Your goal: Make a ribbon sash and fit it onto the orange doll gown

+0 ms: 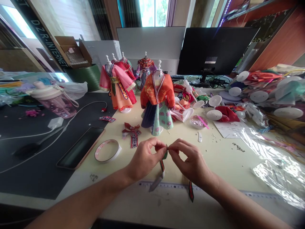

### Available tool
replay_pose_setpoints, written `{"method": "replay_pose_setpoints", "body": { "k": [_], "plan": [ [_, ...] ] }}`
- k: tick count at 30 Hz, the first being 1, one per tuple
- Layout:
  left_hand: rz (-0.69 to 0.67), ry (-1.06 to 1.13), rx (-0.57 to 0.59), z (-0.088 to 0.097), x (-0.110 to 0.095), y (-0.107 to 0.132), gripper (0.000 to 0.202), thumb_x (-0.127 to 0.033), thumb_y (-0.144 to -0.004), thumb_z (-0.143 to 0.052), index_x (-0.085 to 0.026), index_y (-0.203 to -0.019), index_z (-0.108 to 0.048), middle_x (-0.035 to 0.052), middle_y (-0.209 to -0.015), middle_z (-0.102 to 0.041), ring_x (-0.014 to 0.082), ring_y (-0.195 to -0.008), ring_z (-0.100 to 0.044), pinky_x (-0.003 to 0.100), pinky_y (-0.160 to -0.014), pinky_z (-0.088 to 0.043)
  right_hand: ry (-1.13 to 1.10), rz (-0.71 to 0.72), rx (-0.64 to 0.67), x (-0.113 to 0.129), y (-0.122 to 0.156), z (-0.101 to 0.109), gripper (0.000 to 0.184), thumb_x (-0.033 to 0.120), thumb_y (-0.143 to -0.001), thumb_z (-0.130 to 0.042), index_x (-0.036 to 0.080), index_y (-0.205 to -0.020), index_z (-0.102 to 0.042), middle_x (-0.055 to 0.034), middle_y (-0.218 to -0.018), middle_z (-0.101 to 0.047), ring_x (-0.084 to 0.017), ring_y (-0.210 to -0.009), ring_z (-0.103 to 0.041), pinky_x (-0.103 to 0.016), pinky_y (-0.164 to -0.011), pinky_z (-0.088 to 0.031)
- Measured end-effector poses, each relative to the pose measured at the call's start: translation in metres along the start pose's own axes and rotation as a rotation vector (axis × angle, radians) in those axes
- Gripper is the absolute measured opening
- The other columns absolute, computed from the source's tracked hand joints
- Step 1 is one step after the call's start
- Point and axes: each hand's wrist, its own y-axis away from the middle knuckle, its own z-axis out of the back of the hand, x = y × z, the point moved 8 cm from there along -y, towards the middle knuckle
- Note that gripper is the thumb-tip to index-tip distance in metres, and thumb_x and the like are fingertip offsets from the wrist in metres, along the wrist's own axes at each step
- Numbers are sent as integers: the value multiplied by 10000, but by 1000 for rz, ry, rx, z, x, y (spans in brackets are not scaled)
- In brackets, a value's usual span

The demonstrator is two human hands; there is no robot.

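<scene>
My left hand (145, 159) and my right hand (190, 162) meet above the cream table (221, 159), both pinching the top of a narrow patterned ribbon (162, 164) in red and green. A tail of it hangs down between my wrists, and another strip end (191, 191) dangles under my right wrist. Just beyond my hands stands a small doll mannequin in an orange robe (157, 98) and a green and purple skirt. A finished ribbon bow (132, 132) lies to the left of it.
A tape roll (107, 151) and a phone (81, 148) lie to the left. More dressed mannequins (118, 84) stand behind, with a pink bottle (56, 100), a dish of beads (197, 121), a monitor (214, 51), cellophane (274, 152) and piled costumes at right. A ruler (214, 187) lies near the front edge.
</scene>
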Motion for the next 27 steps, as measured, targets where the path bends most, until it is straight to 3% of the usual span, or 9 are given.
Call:
{"method": "replay_pose_setpoints", "body": {
  "k": [7, 13, 21, 27],
  "plan": [
    [-195, -175, -74, 1, -12, 2, 101, -164, -800, -583, -174, -704, -614, 1, -693, -587, 136, -712, -559, 258, -718, -448, 15, 1, 1, 0, 0, 0, 146, 140, -828, -489, 190, -781, -619, -19, -700, -598, -120, -625, -552, -260, -592, -456],
    [-234, -227, -74, -1, -13, 3, 106, -155, -808, -573, -171, -710, -608, 5, -690, -595, 143, -722, -547, 276, -735, -430, 37, 0, 7, 0, 0, 0, 155, 133, -822, -486, 180, -777, -627, -23, -691, -601, -121, -613, -543, -263, -584, -447],
    [-216, -213, -75, -1, -10, 2, 113, -171, -812, -564, -175, -709, -612, 6, -688, -596, 145, -721, -554, 269, -727, -439, 23, -12, 1, -4, 1, -2, 168, 116, -798, -483, 190, -776, -631, -17, -688, -603, -122, -609, -549, -259, -581, -451],
    [-84, -103, -38, -1, -6, 0, 112, -185, -801, -573, -165, -697, -611, 2, -704, -588, 127, -700, -561, 236, -694, -447, -16, -45, 23, -9, 0, -4, 166, 114, -799, -487, 192, -775, -631, -11, -685, -597, -121, -613, -549, -256, -583, -444]
  ]
}}
